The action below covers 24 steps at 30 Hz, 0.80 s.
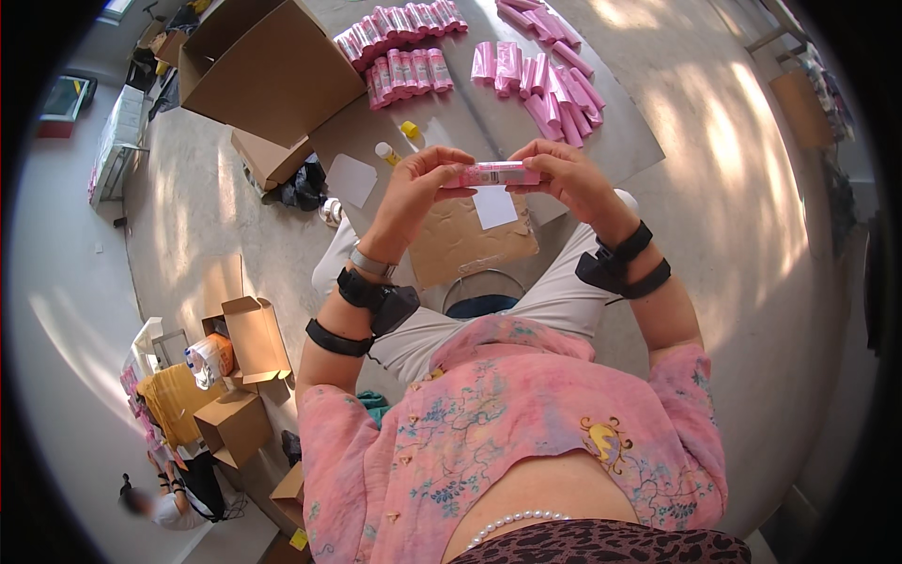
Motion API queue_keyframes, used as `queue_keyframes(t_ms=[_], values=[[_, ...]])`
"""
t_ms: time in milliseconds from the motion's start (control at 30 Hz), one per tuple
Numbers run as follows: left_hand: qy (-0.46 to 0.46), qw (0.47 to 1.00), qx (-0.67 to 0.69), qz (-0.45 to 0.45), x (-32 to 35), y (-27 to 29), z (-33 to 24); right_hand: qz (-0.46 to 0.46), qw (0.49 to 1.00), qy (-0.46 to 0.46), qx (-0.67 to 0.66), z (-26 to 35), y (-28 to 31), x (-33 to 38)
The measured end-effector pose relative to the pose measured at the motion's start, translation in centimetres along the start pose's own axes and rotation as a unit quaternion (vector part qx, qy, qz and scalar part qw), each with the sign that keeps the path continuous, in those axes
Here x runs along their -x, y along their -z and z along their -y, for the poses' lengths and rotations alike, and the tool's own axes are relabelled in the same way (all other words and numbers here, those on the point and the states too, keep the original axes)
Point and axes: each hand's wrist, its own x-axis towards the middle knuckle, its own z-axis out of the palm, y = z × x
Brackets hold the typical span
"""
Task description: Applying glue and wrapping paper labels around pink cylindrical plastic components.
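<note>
Both hands hold a pink roll (500, 173) with a printed label around its middle, level above the near side of the table. My left hand (425, 179) pinches its left end between thumb and fingers. The right end sits between the thumb and fingers of my right hand (569, 180). Below it, a white paper sheet (496, 209) rests on a flat piece of brown cardboard (442, 246). Left of my left hand are a small white-and-yellow bottle (386, 152), a yellow cap (409, 129) and a stack of white paper (351, 180).
Labelled pink rolls (411, 75) stand in rows at the table's far left. Plain pink rolls (564, 99) lie heaped at far right. A large open carton (268, 61) adjoins the table's left side. More cartons (256, 338) and another person (178, 508) are at lower left.
</note>
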Motion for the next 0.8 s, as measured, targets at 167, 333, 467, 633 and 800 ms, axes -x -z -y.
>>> queue_keyframes(t_ms=[167,333,467,633,800], values=[[0.036,0.994,0.103,0.015,-0.3,0.8,0.9,0.003,1.000,-0.004,-0.023,-0.3,-0.1,0.1],[0.054,0.989,0.136,0.017,0.0,0.7,0.9,0.025,0.999,-0.039,-0.023,-0.5,0.3,0.5],[0.058,0.993,0.101,0.006,-0.5,0.6,1.4,-0.053,0.983,0.071,0.162,-1.7,0.6,0.0],[0.036,0.999,0.031,0.002,-0.7,0.9,1.8,0.004,0.878,0.178,0.444,-0.3,-1.1,0.4],[-0.064,0.991,-0.109,0.051,-0.9,0.3,2.5,-0.028,0.910,0.181,0.372,-2.1,0.0,-0.4]])
